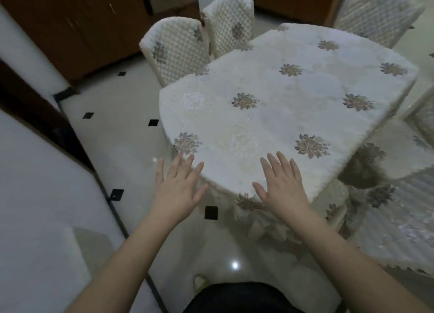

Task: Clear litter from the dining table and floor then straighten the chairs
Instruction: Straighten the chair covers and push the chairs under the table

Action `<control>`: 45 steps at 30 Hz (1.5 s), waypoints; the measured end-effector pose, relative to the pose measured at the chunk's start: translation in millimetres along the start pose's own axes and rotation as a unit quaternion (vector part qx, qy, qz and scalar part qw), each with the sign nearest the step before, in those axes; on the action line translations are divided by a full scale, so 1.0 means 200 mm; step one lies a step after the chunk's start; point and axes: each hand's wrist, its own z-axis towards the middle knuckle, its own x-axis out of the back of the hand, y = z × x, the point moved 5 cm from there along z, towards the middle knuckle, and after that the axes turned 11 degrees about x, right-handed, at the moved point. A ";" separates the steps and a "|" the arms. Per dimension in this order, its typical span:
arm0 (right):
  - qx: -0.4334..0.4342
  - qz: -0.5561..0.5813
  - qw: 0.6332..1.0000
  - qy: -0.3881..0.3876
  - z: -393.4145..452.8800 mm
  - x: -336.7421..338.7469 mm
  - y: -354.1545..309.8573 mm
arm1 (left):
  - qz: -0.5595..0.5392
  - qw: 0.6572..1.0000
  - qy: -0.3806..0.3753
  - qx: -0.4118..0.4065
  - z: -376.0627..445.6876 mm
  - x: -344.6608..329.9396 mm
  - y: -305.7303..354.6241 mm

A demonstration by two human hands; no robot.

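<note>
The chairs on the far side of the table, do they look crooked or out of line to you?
Yes, a little. The two quilted chairs, the nearer chair and the farther chair, stand at different angles to the table, their backs crowding together. Both hands, left hand and right hand, are open and empty. No litter shows on the cloth.

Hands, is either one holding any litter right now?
No, the left hand and right hand are both spread flat and empty at the table edge.
</note>
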 end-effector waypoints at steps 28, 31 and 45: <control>0.244 0.052 0.968 0.020 1.54 -0.24 -1.25 | 0.014 0.971 -0.037 0.234 0.54 -0.20 -1.51; 0.277 0.056 0.959 0.016 1.73 -0.25 -1.34 | 0.019 0.965 -0.012 0.260 0.65 -0.12 -1.64; 0.378 0.064 0.923 0.011 2.59 -0.38 -2.05 | -0.078 0.939 0.041 0.332 1.00 -0.13 -2.53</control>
